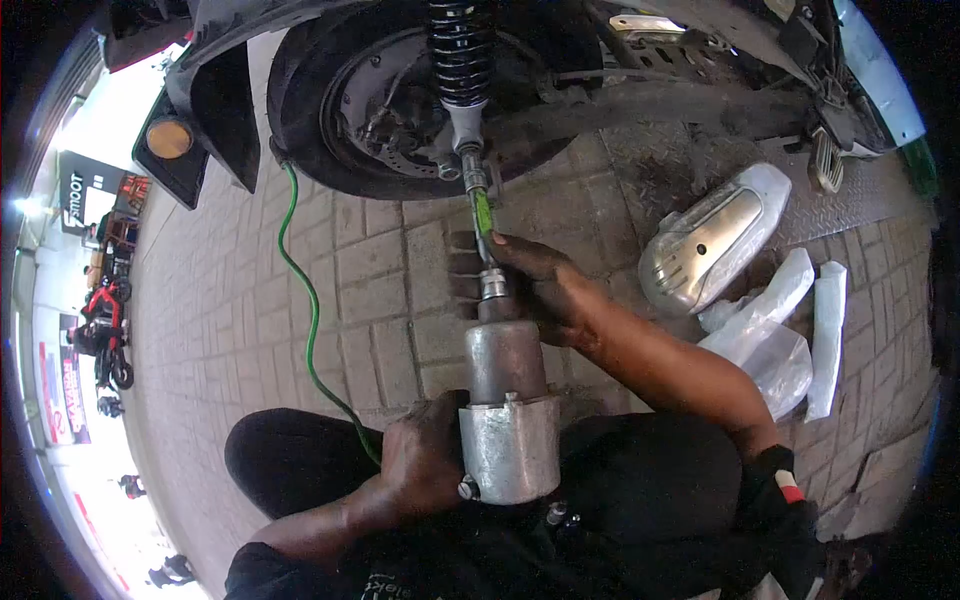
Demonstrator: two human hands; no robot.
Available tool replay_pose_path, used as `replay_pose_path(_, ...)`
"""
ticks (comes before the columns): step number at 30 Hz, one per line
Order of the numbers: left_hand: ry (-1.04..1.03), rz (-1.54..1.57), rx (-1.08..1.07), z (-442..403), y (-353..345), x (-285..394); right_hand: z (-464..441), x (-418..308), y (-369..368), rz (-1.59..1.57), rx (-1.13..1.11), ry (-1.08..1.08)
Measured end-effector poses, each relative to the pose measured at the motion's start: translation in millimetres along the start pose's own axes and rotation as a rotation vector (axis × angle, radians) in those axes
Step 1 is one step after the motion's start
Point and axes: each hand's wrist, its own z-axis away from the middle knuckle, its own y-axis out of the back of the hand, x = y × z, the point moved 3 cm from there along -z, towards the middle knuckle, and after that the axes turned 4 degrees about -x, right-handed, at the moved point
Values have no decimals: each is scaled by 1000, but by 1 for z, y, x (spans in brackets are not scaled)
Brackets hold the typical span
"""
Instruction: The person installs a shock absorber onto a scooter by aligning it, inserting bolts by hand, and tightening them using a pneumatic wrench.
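A metal impact wrench (510,440) points up the middle of the view, joined to an extension bar with a green band (483,212). The bar's socket end meets the lower end of a black coil shock absorber (462,60). My left hand (425,455) is closed at the wrench's lower left side, its grip partly hidden behind the metal body. Around the extension bar, just above the wrench's nose, my right hand (530,285) wraps its fingers. A green hose (312,300) runs from near the wheel down to my left hand.
Behind the shock absorber is a wheel with a black tyre (300,150). On the paving at right lie a metal cover (715,240), a clear plastic bag (765,345) and a white wrapped strip (826,340). Parked scooters (105,320) stand far left.
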Motion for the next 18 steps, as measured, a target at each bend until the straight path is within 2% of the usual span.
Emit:
replay_pose_path(2,19,29,39,-2,3,1,6,-7,-3,203,194,10)
replay_pose_path(3,33,41,7,-4,4,0,6,-7,-2,205,194,9)
replay_pose_path(5,47,53,-31,-4,3,0,7,-9,6,581,364,50)
replay_pose_path(9,-18,60,19,0,2,-5,7,-11,2,513,336,45)
replay_pose_path(11,-48,79,37,0,3,-6,1,-6,7,219,182,45)
replay_pose_path(18,-39,71,6,-3,-6,-11,20,0,-3,141,137,-8)
